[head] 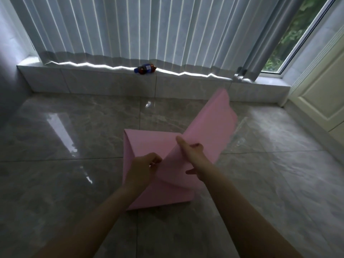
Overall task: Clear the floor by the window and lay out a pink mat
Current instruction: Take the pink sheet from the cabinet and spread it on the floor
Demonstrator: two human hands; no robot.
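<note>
Below the window ledge (111, 79), on the grey tile floor (55, 146): one pink mat (149, 146), still folded, lower part lying flat on the floor, well short of the ledge.

Mat, upper part: one flap (210, 127) lifted and tilted up toward the ledge, its far end in the air.

Left hand (143, 168): at the near edge of the flap, fingers curled, pinching the mat.

Right hand (193, 155): just right of the left hand, thumb on top of the flap and fingers curled under it, gripping the flap.

Bottle (145, 68): dark drink, blue cap and label, lying on its side on the ledge, beyond the mat, touching the curtain hem.

Curtain (130, 27): white, pleated, hanging down to the ledge, behind the mat.

Window (290, 38): uncovered strip right of the curtain, greenery outside.

Cabinet door (323, 97): cream, panelled, right of the mat, beside the ledge's end.
</note>
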